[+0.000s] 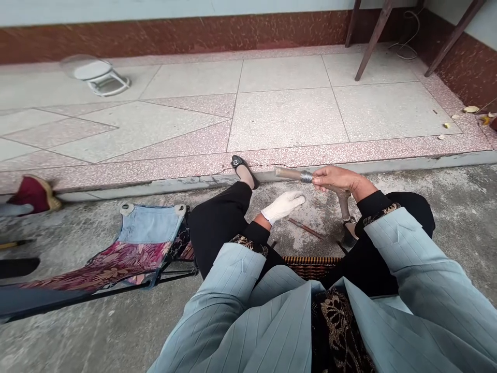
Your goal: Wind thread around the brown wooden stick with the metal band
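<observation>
I sit low with my legs in black trousers stretched out over a concrete floor. My right hand (pixel 337 178) is bare and closed around a brown wooden handle with a metal band (pixel 305 176), held level above the ground; a bent brown part of it runs down toward my right foot. My left hand (pixel 282 205) wears a white glove and hovers with fingers stretched out just below and left of the handle, holding nothing. A thin reddish stick (pixel 306 228) lies on the concrete under my hands.
A folding fabric chair (pixel 128 254) lies at my left. Beyond a raised curb (pixel 155 186) spreads a tiled terrace with a white overturned stool (pixel 97 75) and brown furniture legs (pixel 373 41). A woven seat edge (pixel 310 261) shows between my knees.
</observation>
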The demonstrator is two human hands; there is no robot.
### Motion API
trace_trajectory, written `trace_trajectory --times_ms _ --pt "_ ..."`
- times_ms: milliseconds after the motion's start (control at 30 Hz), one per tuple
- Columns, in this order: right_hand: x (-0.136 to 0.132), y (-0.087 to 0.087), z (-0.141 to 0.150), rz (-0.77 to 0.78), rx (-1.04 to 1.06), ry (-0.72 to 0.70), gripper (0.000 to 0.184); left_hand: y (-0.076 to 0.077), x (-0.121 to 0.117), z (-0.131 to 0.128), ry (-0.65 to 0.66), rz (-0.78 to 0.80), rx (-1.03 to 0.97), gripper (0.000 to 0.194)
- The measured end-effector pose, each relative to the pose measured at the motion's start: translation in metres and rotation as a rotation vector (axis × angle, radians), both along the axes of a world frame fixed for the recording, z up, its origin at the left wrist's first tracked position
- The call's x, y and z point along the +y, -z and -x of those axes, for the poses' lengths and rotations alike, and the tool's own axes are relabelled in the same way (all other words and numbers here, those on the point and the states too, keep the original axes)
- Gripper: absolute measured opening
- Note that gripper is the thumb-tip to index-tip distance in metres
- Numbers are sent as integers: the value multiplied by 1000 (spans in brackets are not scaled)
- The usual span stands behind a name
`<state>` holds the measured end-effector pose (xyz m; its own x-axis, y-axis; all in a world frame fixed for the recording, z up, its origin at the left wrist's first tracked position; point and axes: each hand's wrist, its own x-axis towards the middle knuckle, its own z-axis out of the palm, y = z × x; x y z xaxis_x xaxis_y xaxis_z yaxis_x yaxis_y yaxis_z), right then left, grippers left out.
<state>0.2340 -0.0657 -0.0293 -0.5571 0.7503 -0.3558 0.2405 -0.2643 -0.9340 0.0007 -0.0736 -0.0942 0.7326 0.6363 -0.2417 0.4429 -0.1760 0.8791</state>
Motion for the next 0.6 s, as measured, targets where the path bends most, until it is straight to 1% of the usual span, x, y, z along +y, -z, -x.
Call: trace_trajectory --times_ms 33,100,167,200,233,300,333,367,400,467,500,533,567,600 --pt "2 3 1 9 -32 62 29 0 0 0 21 -16 26 41" --pt "6 10 3 6 -152 160 25 0 -2 0 69 -98 78 39" --pt "9 15 7 -52 -371 212 21 0 -3 -1 131 -192 102 37" --pt "9 16 8 -106 -525 189 21 -1 -4 -1 157 -224 104 36" --pt "9 17 10 -161 -687 129 22 -2 -4 -1 174 -241 104 36" --pt "6 18 15 -232 -946 -34 23 -4 -4 1 186 -242 108 35" --pt "4 18 16 -226 -1012 -128 21 -5 -4 2 185 -241 110 35" --pt "1 18 18 -182 -1014 -235 18 -7 -3 4 179 -247 109 34" --pt "-2 17 18 -110 -957 -352 17 -8 -2 6 173 -252 103 34" --pt "-6 14 17 45 -722 -592 20 -9 1 9 154 -247 72 32" --pt "-8 12 15 101 -569 -672 23 -9 2 10 128 -222 52 31" --pt "-8 9 13 124 -419 -691 26 -8 2 10 88 -185 28 30" --pt "-8 6 10 110 -294 -637 30 -7 2 9 40 -143 0 30" --pt "-7 4 8 78 -195 -534 32 -6 2 9 -13 -105 -25 31"
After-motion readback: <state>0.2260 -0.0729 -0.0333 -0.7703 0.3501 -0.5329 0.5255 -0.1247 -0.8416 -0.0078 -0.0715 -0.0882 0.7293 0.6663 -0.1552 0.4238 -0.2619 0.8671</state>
